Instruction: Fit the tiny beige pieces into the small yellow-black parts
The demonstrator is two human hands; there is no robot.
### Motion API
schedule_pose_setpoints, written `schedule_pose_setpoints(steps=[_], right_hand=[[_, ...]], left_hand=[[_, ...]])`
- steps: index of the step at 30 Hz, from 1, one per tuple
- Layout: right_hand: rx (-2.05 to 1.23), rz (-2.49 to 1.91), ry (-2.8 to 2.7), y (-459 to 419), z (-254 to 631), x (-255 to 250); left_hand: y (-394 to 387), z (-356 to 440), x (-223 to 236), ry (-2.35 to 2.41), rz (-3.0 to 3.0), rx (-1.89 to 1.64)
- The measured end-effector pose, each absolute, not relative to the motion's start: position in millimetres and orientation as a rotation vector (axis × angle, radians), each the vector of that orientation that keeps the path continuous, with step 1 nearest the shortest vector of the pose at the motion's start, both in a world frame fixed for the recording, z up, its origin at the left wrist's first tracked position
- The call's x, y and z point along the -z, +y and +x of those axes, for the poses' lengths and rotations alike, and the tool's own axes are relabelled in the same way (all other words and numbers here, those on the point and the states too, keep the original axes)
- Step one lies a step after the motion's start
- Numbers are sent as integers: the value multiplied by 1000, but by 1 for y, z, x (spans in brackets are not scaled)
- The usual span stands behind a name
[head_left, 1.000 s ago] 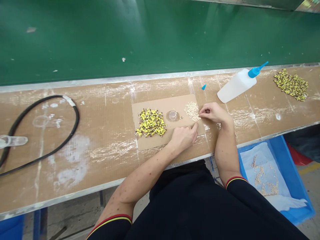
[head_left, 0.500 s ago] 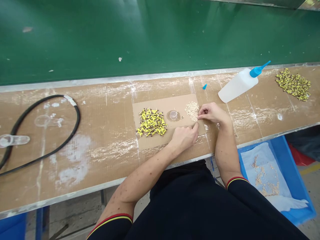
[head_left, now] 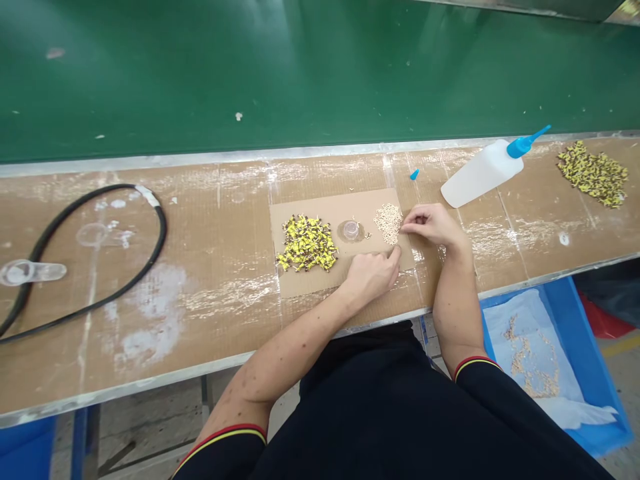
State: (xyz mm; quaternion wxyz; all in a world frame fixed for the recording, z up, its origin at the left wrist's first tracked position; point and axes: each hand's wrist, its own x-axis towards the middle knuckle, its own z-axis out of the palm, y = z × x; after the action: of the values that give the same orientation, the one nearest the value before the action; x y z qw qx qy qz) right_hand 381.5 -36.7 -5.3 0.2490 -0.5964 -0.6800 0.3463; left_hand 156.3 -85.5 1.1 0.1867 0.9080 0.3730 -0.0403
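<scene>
My left hand [head_left: 374, 272] rests on the front of a cardboard sheet [head_left: 307, 287], fingers curled in and what they hold, if anything, hidden. Just beyond its fingertips lies a pile of tiny cream-coloured pieces [head_left: 388, 223]. At the right edge of that pile my right hand [head_left: 434, 225] has its thumb and forefinger pressed together; anything between them is too small to name. A small clear round cup [head_left: 351, 230] sits in a damp-looking patch in the middle of the sheet. Left of it is a heap of small yellow-and-dark-brown pieces [head_left: 307, 243].
A white squeeze bottle [head_left: 483, 175] with a blue nozzle lies to the right, near a small blue cap [head_left: 415, 175]. Farther right is another yellow-and-brown heap [head_left: 593, 175]. A black cable [head_left: 163, 230] loops at left beside a clear plastic scoop [head_left: 47, 271]. Below stands a blue tray [head_left: 595, 347].
The right hand dipped slightly closer to the cream pile, then drew back to its right edge. My left hand keeps its place by the pile. The whole view has shifted slightly.
</scene>
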Motion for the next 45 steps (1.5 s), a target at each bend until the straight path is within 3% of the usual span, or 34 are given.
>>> schedule_pose_setpoints(steps=[4, 25, 32, 39, 45], right_hand=[[-709, -1645, -1749, -35, 385, 14], [-695, -1557, -1752, -23, 357, 25], [-435, -1488, -1910, -14, 356, 29], [-617, -1443, -1926, -18, 350, 23], [-580, -1524, -1860, -21, 356, 21]], left_hand=[[-85, 157, -2, 1039, 2550, 124], [-86, 160, 5, 1016, 2559, 39], [-86, 162, 7, 1009, 2568, 8], [-87, 163, 9, 1010, 2572, -30], [-87, 163, 8, 1008, 2545, -42]])
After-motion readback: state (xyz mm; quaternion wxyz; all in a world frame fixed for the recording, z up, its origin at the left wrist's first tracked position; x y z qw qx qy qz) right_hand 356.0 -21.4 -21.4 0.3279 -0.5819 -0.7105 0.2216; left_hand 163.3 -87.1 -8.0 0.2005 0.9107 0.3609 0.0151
